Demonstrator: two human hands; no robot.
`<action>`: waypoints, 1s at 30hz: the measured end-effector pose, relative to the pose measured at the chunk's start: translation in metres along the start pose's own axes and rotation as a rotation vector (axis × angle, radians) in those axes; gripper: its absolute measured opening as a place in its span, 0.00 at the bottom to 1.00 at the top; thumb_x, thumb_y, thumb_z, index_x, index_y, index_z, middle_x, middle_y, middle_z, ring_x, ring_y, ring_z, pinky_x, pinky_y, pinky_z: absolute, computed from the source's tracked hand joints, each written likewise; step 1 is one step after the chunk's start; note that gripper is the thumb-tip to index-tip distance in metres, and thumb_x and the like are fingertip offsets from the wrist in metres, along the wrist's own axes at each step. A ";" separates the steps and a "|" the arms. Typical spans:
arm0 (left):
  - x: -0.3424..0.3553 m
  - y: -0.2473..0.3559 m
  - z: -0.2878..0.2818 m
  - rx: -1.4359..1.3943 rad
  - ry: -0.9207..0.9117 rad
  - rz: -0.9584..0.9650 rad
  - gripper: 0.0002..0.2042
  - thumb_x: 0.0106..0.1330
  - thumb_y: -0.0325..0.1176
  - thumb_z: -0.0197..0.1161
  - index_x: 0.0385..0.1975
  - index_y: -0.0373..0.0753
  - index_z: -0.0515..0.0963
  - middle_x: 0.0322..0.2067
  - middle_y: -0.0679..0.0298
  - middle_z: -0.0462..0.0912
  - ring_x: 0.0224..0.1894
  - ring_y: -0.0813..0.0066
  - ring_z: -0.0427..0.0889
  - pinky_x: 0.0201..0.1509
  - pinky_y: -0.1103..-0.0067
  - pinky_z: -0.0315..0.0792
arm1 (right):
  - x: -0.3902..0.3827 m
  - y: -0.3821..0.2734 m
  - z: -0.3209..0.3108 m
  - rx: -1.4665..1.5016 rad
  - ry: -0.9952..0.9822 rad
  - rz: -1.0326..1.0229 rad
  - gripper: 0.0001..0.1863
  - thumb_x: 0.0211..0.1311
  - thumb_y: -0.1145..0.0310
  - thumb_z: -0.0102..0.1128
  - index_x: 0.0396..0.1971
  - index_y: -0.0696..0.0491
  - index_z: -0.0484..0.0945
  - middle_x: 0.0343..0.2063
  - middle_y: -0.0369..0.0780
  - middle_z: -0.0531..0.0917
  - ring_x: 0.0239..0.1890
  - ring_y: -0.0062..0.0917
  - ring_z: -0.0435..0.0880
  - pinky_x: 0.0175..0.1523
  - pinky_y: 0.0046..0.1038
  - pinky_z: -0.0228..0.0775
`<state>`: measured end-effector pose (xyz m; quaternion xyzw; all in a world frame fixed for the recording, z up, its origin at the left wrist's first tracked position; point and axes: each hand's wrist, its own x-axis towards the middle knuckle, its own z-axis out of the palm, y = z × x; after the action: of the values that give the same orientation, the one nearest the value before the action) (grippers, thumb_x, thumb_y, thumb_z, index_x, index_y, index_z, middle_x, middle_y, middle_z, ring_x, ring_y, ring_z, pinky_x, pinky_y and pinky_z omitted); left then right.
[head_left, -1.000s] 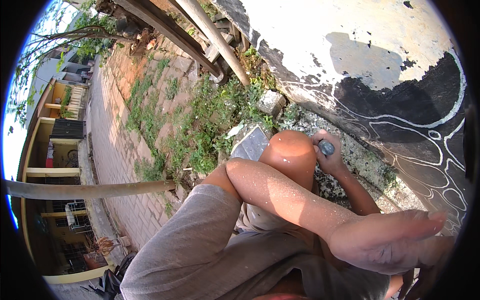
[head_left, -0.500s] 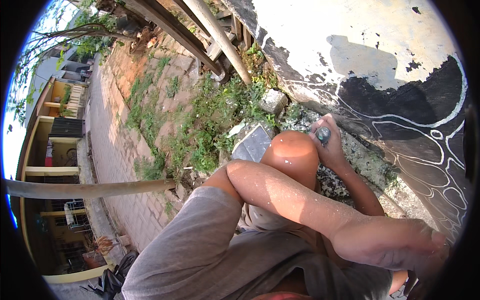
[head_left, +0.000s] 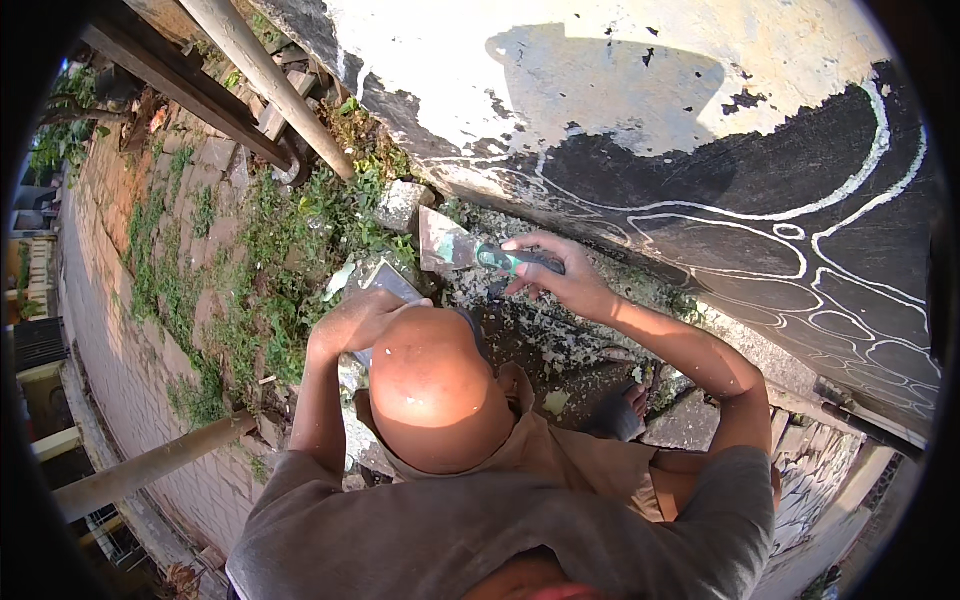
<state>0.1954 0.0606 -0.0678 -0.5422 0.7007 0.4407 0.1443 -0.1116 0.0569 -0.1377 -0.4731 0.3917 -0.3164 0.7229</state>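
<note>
A paint scraper (head_left: 440,242), with a broad flaking-stained metal blade and a dark green and black handle, is gripped in my right hand (head_left: 560,272). Its blade points left, over chip-strewn ground at the wall's foot, and appears apart from the wall. My left hand (head_left: 360,322) is against the side of my bent knee (head_left: 430,370), in front of a flat grey slab (head_left: 390,278). Most of its fingers are hidden, so I cannot see whether it holds anything. The wall (head_left: 640,180) has peeling black paint with white curved outlines below a pale bare patch.
A rough stone block (head_left: 403,205) stands by the wall among weeds (head_left: 300,240). A slanting pole (head_left: 275,90) and a dark beam (head_left: 190,85) are at the upper left. Another pole (head_left: 150,465) juts in at lower left, over a paved path (head_left: 110,330). Paint chips litter the ground.
My left arm has swung from across my body at the lower right to beside my knee. My right hand has turned, bringing the scraper's blade into sight. The view has shifted right.
</note>
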 end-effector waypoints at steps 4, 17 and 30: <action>0.064 -0.019 0.106 -1.005 0.197 0.353 0.27 0.67 0.46 0.60 0.61 0.36 0.69 0.45 0.55 0.82 0.49 0.64 0.81 0.53 0.69 0.71 | -0.016 0.045 0.020 0.263 -0.030 0.013 0.19 0.68 0.71 0.51 0.55 0.51 0.57 0.45 0.44 0.78 0.42 0.26 0.81 0.42 0.24 0.73; 0.141 0.069 0.036 -1.447 0.174 0.569 0.20 0.66 0.37 0.62 0.51 0.30 0.69 0.34 0.48 0.83 0.25 0.65 0.84 0.29 0.72 0.80 | 0.029 0.071 0.073 0.110 0.347 -0.283 0.13 0.74 0.62 0.41 0.44 0.57 0.63 0.23 0.31 0.69 0.20 0.12 0.65 0.25 0.16 0.60; 0.158 0.085 0.046 -1.564 0.168 0.655 0.19 0.67 0.38 0.61 0.50 0.33 0.67 0.31 0.48 0.83 0.19 0.68 0.80 0.21 0.77 0.75 | 0.023 0.066 0.056 -0.118 0.473 -0.322 0.22 0.73 0.65 0.44 0.59 0.61 0.59 0.22 0.32 0.71 0.23 0.13 0.69 0.28 0.19 0.65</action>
<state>0.0491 -0.0020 -0.1625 -0.2866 0.3245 0.7757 -0.4592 -0.0463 0.0852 -0.1917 -0.4835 0.4870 -0.5051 0.5233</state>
